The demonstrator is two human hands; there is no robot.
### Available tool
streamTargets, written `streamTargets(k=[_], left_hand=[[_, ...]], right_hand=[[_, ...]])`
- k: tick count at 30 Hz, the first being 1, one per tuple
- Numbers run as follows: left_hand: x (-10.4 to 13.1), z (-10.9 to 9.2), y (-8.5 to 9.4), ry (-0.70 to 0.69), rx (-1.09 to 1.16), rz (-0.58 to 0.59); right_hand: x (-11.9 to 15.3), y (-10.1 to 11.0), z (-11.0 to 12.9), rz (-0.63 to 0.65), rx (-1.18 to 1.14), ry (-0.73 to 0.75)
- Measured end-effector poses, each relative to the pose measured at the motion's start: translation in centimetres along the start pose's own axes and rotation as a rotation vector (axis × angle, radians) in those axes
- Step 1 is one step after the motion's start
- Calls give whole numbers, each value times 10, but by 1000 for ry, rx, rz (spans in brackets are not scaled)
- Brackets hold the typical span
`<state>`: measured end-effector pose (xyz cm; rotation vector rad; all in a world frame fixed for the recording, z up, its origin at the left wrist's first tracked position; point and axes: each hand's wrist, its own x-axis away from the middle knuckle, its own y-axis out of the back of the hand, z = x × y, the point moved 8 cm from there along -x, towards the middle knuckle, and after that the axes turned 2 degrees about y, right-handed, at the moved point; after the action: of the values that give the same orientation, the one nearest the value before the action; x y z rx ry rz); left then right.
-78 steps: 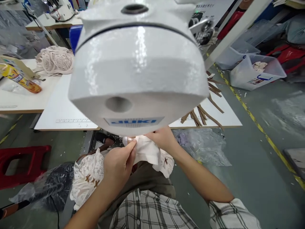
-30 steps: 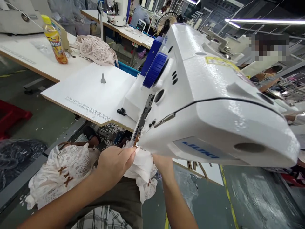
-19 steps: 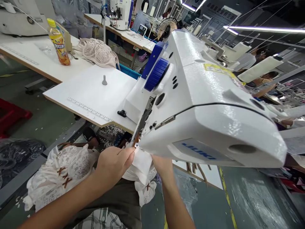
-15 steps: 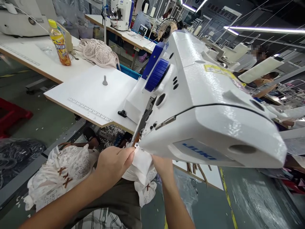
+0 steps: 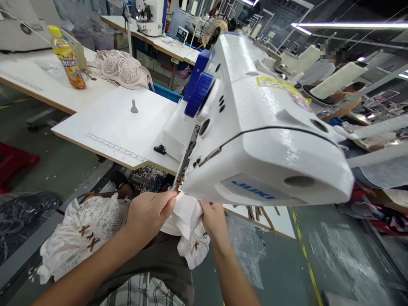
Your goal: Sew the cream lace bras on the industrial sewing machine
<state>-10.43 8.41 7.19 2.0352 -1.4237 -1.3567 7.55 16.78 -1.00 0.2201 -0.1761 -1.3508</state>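
A white lace garment [image 5: 188,216] hangs from the needle end of a white sewing machine [image 5: 255,127] marked JUKI. My left hand [image 5: 149,214] pinches the cloth's left edge, its fingertips close beside the needle area. On the cloth's other side, my right hand [image 5: 214,221] grips the edge just under the machine head, with its fingers closed. The machine head hides the needle and part of the cloth. More lace garment with brown bows [image 5: 92,225] lies over my lap at the left.
The white machine table [image 5: 105,123] carries a printed ruler and a small grey peg [image 5: 134,106]. Behind it are a drink bottle [image 5: 68,59] and beige lace bras [image 5: 123,70]. Brown strips [image 5: 261,214] lie right of my hands. A person [image 5: 318,68] sits at the back right.
The view has shifted, so the machine appears higher and further left. More of my right hand's fingers show below the machine head. Both hands still hold the cloth.
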Motion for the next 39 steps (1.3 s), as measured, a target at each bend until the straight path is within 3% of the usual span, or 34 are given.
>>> streamTargets(k=[4,7,10,14,16,18,24,27,28,30,32,34,35,37,39], left_hand=[[7,-6,0,-116,36,45],[17,-12,2,-210,26,112],[29,-17,1,-232,60,204],[49,-30,-21,-280,65,406],[56,-32,-30,-320,7,438],[59,-32,-32,-346,-34,425],[55,-32,-21,-400,-23,334],[55,-34,-22,-387,4,348],[56,-32,-25,-335,36,390],[61,-23,-36,-110,203,562],[77,-11,-51,257,495,791],[100,1,-60,691,787,916],[109,9,-61,897,891,894],[119,28,-59,1214,993,735],[121,47,-52,1370,991,558]], right_hand=[[25,-20,-20,66,-520,-225],[43,-27,-23,129,-691,-263],[61,-22,-9,163,-622,-102],[94,-19,35,273,-196,388],[113,-20,54,318,-21,640],[125,-19,64,334,55,786],[138,-21,65,372,97,847],[139,-14,48,355,180,827],[135,-8,34,333,246,776],[118,16,-13,219,396,539],[103,54,-81,35,460,156],[103,80,-149,-39,375,-158],[107,85,-174,-18,341,-220],[119,82,-210,69,263,-280],[134,74,-228,145,199,-294]])
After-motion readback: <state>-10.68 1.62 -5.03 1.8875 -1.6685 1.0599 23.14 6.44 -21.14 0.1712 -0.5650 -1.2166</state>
